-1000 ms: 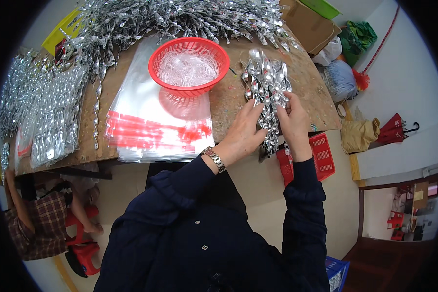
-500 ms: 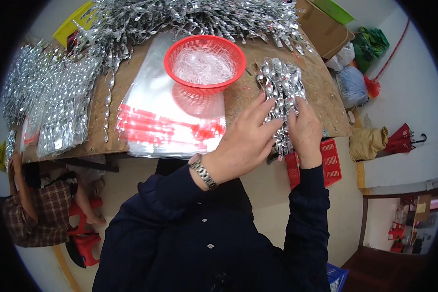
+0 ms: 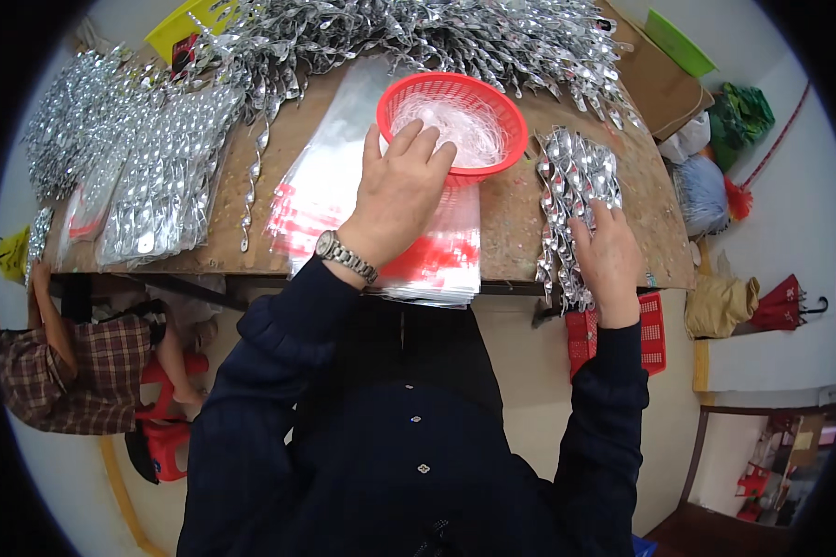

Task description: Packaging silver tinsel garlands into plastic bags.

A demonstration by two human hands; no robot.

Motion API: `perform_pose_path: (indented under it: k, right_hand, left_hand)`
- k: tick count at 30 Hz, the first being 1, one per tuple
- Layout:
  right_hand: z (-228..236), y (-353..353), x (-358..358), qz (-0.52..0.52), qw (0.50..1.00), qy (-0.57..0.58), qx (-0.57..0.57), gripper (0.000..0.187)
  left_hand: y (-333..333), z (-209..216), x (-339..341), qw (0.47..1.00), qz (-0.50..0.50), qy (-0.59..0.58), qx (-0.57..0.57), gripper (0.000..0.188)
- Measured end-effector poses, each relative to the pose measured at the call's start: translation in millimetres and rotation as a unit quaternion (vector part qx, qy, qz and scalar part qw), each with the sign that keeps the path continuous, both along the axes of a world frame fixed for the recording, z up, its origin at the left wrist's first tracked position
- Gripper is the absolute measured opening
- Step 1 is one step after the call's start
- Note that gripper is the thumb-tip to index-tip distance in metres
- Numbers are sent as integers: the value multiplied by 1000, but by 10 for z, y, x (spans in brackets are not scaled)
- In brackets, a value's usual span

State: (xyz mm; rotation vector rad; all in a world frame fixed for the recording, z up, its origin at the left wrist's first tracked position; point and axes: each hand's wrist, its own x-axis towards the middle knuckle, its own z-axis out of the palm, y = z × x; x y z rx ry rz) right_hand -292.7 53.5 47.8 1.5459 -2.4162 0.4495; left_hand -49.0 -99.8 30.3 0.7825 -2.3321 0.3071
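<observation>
My left hand (image 3: 395,190), a metal watch on its wrist, reaches to the near rim of a red plastic basket (image 3: 514,121). Its fingers are apart and hold nothing. Inside the basket lies a tangle of clear thin threads (image 3: 464,130). Under the basket is a stack of clear plastic bags (image 3: 330,167) with red printed bands. My right hand (image 3: 608,255) rests on a bundle of silver twisted foil strands (image 3: 567,176) near the table's right edge. Its fingers lie stretched over the bundle, thumb apart.
A big heap of silver strands (image 3: 418,37) covers the table's far side. Bagged silver strands (image 3: 163,186) lie at left, with one loose twisted strand (image 3: 253,186) beside them. A red crate (image 3: 652,330) stands below the right edge. Another person (image 3: 84,371) sits at far left.
My left hand has left the silver bundle and moved left to the red basket. My right hand stays on the bundle. The whole view has shifted, so the table sits farther right.
</observation>
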Motion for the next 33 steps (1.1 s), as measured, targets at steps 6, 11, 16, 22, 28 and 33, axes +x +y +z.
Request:
perform_pose_path:
  k: [6, 11, 16, 22, 28, 33]
  right_hand:
    - [43, 29, 59, 15, 1000, 19, 2, 44]
    - [183, -6, 165, 97, 993, 47, -46, 39]
    - [308, -182, 508, 267, 963, -25, -35, 36]
    - [91, -512, 967, 394, 917, -51, -13, 41]
    - [-181, -742, 1251, 405, 914, 3, 19, 38]
    - [-285, -878, 1224, 380, 920, 79, 58, 21]
  left_hand:
    - [-182, -78, 106, 999, -47, 6, 9, 13]
    - [-196, 125, 354, 998, -44, 29, -20, 4]
    - [-394, 290, 890, 999, 33, 5, -28, 3]
    - [-704, 150, 1503, 991, 134, -25, -13, 10]
    - [-713, -6, 1616, 987, 155, -27, -19, 11]
    - [-697, -12, 1592, 988, 152, -23, -11, 11]
